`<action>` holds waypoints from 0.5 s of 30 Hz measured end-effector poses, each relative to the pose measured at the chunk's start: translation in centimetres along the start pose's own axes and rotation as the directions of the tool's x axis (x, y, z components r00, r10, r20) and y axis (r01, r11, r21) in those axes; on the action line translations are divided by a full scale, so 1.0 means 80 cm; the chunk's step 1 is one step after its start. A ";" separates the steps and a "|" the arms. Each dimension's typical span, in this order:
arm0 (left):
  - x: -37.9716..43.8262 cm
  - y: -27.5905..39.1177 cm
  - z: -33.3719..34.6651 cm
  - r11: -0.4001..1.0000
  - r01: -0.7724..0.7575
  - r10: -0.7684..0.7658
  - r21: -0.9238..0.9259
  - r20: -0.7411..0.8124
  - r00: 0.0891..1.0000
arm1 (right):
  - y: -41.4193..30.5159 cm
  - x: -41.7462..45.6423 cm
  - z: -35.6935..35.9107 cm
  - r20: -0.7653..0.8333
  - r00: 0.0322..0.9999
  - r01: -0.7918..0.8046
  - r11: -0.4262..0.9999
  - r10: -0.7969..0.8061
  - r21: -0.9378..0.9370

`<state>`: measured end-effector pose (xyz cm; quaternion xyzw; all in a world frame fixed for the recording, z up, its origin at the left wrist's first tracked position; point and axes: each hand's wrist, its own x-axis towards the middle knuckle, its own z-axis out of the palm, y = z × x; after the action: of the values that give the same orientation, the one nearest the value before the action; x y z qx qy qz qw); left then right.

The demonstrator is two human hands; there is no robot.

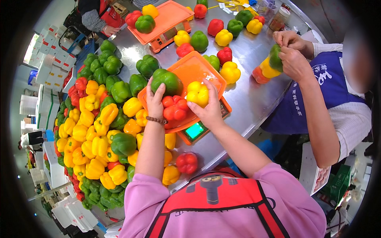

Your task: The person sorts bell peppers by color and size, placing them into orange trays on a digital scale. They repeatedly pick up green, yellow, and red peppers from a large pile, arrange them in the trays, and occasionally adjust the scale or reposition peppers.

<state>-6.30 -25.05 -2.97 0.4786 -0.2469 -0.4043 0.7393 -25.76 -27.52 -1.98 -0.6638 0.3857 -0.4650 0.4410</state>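
Note:
My left hand (155, 102), with a beaded bracelet at the wrist, grips a green bell pepper (168, 81) over the orange weighing tray (186, 67). My right hand (209, 111) has thumb and fingers around a yellow bell pepper (197, 94) at the tray's right side. Between the hands, a red bell pepper (175, 107) rests in the tray. Under it is a digital scale with a lit green display (194, 131); its reading is too blurred to tell.
A large heap of yellow, green and red peppers (89, 134) covers the left of the metal table (244, 101). A second orange scale (166, 20) stands at the back. On the right, a co-worker's hands (293, 55) hold a stack of three peppers (269, 67).

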 end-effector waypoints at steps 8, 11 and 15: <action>-0.051 0.021 0.056 0.996 -0.002 0.003 -0.092 0.015 1.000 | -0.010 -0.010 -0.041 -0.067 0.995 -0.054 0.976 0.069 0.212; -0.077 0.023 0.115 0.999 0.011 -0.007 -0.043 0.102 0.995 | -0.023 -0.040 -0.096 -0.121 0.982 -0.096 0.937 0.144 0.336; -0.115 -0.006 0.195 0.983 0.152 -0.119 -0.104 0.267 0.956 | -0.027 -0.074 -0.174 -0.227 0.951 -0.097 0.897 0.212 0.432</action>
<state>-23.30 -25.39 3.38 0.3909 -0.2828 -0.5277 0.6991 -40.45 -24.58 0.92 -0.4527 0.3857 -0.5850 0.5515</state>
